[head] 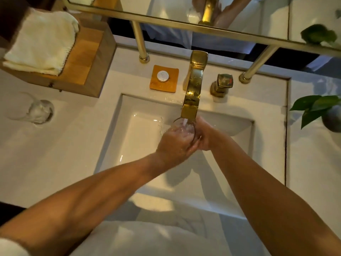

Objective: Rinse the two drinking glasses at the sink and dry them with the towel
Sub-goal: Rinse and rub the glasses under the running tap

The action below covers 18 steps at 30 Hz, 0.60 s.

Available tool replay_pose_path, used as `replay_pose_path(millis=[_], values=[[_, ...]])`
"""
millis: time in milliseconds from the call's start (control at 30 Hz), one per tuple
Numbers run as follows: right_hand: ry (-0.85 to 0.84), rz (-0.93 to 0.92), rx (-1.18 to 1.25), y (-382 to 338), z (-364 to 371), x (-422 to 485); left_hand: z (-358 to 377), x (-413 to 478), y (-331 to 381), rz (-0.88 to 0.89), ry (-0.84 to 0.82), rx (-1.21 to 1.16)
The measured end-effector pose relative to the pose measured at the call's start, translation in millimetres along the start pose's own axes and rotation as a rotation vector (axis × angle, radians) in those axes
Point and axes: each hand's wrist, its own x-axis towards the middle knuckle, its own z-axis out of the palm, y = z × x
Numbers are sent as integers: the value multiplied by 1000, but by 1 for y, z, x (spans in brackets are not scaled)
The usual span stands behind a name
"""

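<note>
Sink (129, 145): white, set in table (55, 154)
First glass (184, 127): over the sink under gold faucet (193, 85), water running into it; left hand (172, 145) and right hand (203, 135) both curled round its sides
Second glass (32, 109): on table left of sink, well apart from hands
Towel (40, 43): folded, cream, atop wooden box (88, 71), far left

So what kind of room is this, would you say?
Probably a bathroom: a white sink with a gold faucet running, a brass-framed mirror right behind it, and a small round soap on an orange dish.
</note>
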Motion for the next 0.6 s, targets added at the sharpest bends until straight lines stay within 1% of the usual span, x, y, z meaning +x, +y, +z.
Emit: replay_pose_path(millis=[33, 100, 133, 167, 200, 233, 267, 300, 333, 367, 400, 433, 467, 500, 533, 600], values=[[21, 29, -51, 3, -3, 2, 2, -8, 3, 47, -15, 9], [-23, 82, -33, 17, -4, 4, -5, -8, -20, 418, -48, 86], [-60, 69, 41, 26, -2, 4, -14, 0, -38, 585, -53, 139], [-78, 33, 124, 32, 1, 3, -22, 12, -48, 615, -41, 183], [-86, 11, 213, 32, 5, 2, -24, 21, -50, 491, 3, 193], [-75, 4, 297, 29, 8, 1, -25, 26, -41, 242, 61, 171], [-46, -5, 355, 24, 9, 0, -26, 28, -22, -20, 117, 85], [-9, -35, 364, 18, 7, 0, -22, 28, -7, -182, 164, -26], [10, -60, 326, 12, 6, -2, -17, 24, 1, -230, 172, -53], [2, -58, 279, 8, 3, -1, -12, 17, 0, -155, 123, 4], [-7, -32, 208, 9, 0, 2, -11, 11, -8, 16, 65, 88], [-8, -5, 159, 10, -2, 4, -16, 8, -19, 147, 8, 142], [-6, 13, 176, 12, -2, 4, -20, 12, -27, 177, -50, 152], [15, 6, 242, 13, -1, 5, -23, 18, -25, 105, -81, 124], [32, -9, 305, 12, -2, 7, -23, 24, -16, -76, -64, 38], [-2, -101, 356, 10, 3, 6, -24, 32, 11, -608, 63, -225]])
